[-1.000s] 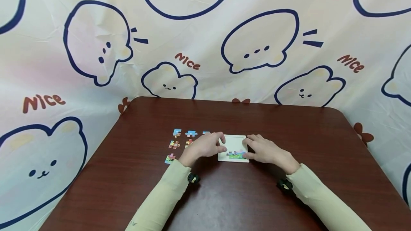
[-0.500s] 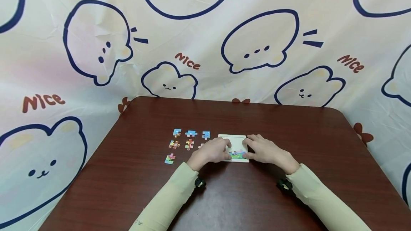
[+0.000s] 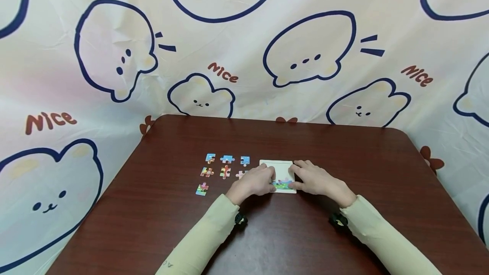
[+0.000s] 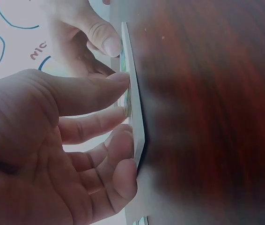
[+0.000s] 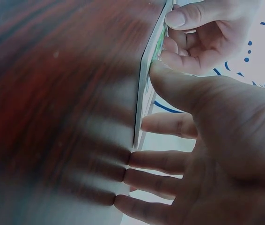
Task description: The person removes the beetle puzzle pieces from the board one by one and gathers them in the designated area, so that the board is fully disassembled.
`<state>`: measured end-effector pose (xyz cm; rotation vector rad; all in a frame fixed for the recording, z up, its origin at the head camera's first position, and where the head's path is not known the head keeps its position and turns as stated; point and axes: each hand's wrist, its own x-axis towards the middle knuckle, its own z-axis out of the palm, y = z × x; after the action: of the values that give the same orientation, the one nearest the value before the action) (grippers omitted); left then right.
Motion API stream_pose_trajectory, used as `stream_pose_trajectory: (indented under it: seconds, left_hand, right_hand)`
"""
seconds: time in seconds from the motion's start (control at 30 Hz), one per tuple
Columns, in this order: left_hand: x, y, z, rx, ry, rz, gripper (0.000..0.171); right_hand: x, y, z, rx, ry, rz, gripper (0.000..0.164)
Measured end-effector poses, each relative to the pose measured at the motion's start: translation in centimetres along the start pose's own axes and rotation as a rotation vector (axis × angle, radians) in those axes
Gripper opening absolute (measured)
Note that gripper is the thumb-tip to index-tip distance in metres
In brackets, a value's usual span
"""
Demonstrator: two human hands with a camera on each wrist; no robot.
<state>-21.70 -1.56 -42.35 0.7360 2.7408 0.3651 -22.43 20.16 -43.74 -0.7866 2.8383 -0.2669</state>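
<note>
A small white puzzle tray (image 3: 279,167) lies on the table between the two hands in the head view. Along its near side are joined, brightly coloured puzzle pieces (image 3: 283,185). My left hand (image 3: 254,180) bends over the tray's left side; in the left wrist view its thumb (image 4: 95,93) presses at the near side and its outer fingers bend by the edge. On the right, my right hand (image 3: 317,178) rests its thumb on the pieces, with the other fingers spread fairly straight along the tray and table. What lies beneath the left fingertips is hidden.
Left of the tray, loose puzzle pieces lie in rows: blue ones such as the middle piece (image 3: 227,159) at the back, a red one (image 3: 225,172) in the middle, a colourful one (image 3: 202,189) nearer. A printed cloth (image 3: 244,46) hangs behind the brown table (image 3: 267,241).
My left hand has shifted right and a little nearer, onto the tray's near left part, uncovering loose pieces behind it. The right hand has stayed put.
</note>
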Motion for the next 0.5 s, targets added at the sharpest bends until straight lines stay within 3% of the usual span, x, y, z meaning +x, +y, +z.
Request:
stream_pose_trajectory:
  seconds: [0.27, 0.5]
  left_hand:
    - [0.1, 0.13, 0.18, -0.008, 0.001, -0.001, 0.023]
    - [0.21, 0.17, 0.18, -0.009, 0.019, 0.04, 0.023]
  right_hand:
    - [0.21, 0.01, -0.14, 0.008, -0.002, 0.002, 0.039]
    - [0.27, 0.04, -0.09, 0.021, -0.009, 0.007, 0.036]
